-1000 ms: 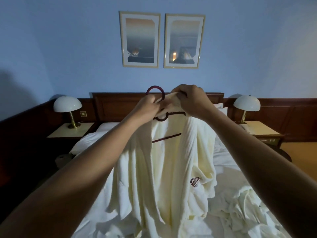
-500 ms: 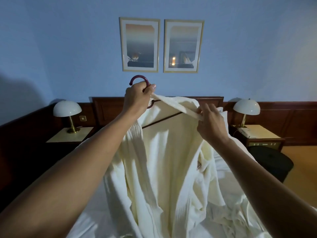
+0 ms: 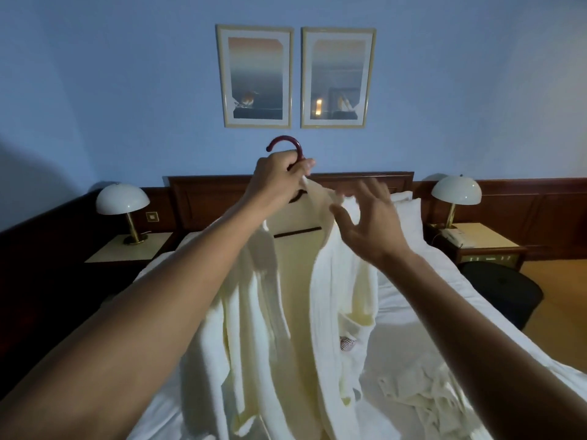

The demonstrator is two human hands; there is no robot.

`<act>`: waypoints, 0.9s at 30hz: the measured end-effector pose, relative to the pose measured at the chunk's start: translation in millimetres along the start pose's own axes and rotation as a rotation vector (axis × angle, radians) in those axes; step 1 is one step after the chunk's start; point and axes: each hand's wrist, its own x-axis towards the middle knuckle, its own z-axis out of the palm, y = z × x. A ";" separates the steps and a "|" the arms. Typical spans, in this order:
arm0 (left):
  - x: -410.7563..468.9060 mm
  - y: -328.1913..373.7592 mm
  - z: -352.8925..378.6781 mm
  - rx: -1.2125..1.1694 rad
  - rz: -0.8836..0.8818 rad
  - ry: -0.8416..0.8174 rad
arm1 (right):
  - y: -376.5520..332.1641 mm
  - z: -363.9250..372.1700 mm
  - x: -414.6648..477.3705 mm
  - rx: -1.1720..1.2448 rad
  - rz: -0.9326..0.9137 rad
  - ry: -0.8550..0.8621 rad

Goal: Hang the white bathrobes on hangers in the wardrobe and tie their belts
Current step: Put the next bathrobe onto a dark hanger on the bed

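Note:
A white bathrobe hangs open-fronted from a dark red hanger, held up over the bed. My left hand is shut around the hanger's neck just below the hook, with the robe's collar pinched in with it. The hanger's crossbar shows between the two front panels. My right hand is open with fingers spread, just right of the robe's right shoulder, holding nothing. A small embroidered logo marks the robe's right front. More crumpled white cloth lies on the bed at lower right.
The bed with white sheets and pillows lies below the robe. A dome lamp stands on each nightstand, left and right. A dark stool sits right of the bed. Two framed pictures hang above the wooden headboard.
My right hand has let go of the robe's collar and opened. The left hand has kept hold of the hanger, and the robe's right shoulder now sits on it.

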 end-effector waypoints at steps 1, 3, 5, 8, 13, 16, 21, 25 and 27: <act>-2.1 1.5 2.5 -0.015 0.008 -0.028 | -0.9 0.6 9.3 -0.079 -0.031 -0.055; -7.3 7.0 5.6 -0.035 0.026 -0.058 | -3.5 4.3 22.8 -0.166 -0.002 -0.276; -10.2 7.8 5.7 -0.057 0.061 -0.069 | -4.8 6.9 28.9 -0.172 0.040 -0.355; -18.1 -2.5 5.3 -0.100 0.072 -0.018 | -7.2 6.0 33.7 -0.226 -0.002 -0.315; -69.4 -66.7 32.4 0.346 0.039 0.387 | 5.3 1.0 34.0 -0.202 0.117 -0.244; -100.3 -91.6 62.3 0.228 -0.232 0.313 | 9.0 2.4 34.1 -0.124 0.192 -0.220; -85.3 -78.9 79.5 -0.134 -0.474 0.213 | 4.5 3.2 35.9 -0.020 0.237 -0.197; -65.4 -52.1 52.8 -0.165 -0.404 0.274 | 8.8 -5.9 43.3 0.004 0.296 -0.164; -60.1 -17.3 46.5 -0.198 -0.210 0.212 | 9.2 -5.3 49.7 -0.040 0.305 -0.143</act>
